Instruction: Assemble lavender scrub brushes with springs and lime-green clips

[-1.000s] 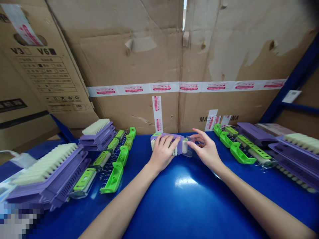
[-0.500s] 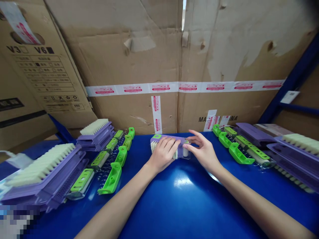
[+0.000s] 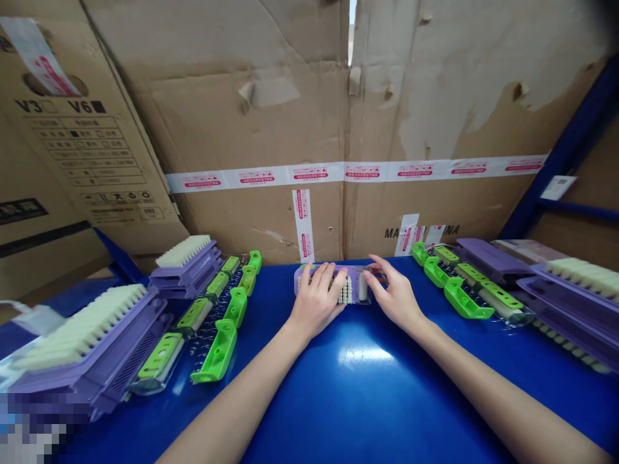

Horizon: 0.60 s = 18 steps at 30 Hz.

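Observation:
A purple brush (image 3: 354, 278) with off-white bristles lies at the back middle of the blue table, bristles facing up and toward me. My left hand (image 3: 315, 301) is closed over its left and middle part, hiding much of the bristles. At the brush's right end is a clear plastic piece (image 3: 363, 293) with a white part inside. My right hand (image 3: 397, 295) pinches this end between thumb and fingers; the exact contact is partly hidden.
Stacked purple brush bodies (image 3: 91, 348) stand left, others (image 3: 570, 290) right. Beside them lie rows of green-topped clear pieces (image 3: 162, 354), springs, and bright green end parts (image 3: 220, 351). Cardboard (image 3: 242, 129) walls the back; a blue frame post (image 3: 556, 148) rises at right.
The brush has been tipped so its bristles face more upward and its purple top turns away. My left hand stays on it; my right fingers have closed in on the clear end.

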{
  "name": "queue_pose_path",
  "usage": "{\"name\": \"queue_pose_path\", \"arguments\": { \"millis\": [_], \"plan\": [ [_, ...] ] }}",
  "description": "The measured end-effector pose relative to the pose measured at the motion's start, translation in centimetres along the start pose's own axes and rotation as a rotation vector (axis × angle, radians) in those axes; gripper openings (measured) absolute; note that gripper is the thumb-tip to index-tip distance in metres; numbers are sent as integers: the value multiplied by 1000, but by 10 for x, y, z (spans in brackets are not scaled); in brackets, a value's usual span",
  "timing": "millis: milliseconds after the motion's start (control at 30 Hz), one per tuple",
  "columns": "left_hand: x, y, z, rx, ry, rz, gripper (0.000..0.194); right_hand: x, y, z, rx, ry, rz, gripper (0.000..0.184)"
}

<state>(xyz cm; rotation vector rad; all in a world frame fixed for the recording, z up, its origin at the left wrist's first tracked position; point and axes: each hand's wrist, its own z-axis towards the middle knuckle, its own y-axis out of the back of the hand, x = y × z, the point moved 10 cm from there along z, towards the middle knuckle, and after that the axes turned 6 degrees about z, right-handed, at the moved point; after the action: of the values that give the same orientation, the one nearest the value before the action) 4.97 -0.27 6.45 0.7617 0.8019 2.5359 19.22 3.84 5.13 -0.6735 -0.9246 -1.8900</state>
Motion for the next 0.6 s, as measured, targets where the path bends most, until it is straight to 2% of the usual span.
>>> {"name": "queue_pose_path", "arguments": {
  "millis": [133, 267, 467, 600],
  "plan": [
    [8, 1, -1, -7, 64, -10, 56, 4, 18, 5, -79, 65, -156, 43],
    [8, 6, -2, -60, 73, 15, 49, 5, 38, 15, -166, 94, -296, 44],
    [6, 5, 0, -39, 101, 95, 51, -20, 78, 42, -265, 11, -508, 46],
    [17, -2, 0, 45, 207, 117, 57, -39, 109, 64, -197, -119, -725, 46]
  ]
}}
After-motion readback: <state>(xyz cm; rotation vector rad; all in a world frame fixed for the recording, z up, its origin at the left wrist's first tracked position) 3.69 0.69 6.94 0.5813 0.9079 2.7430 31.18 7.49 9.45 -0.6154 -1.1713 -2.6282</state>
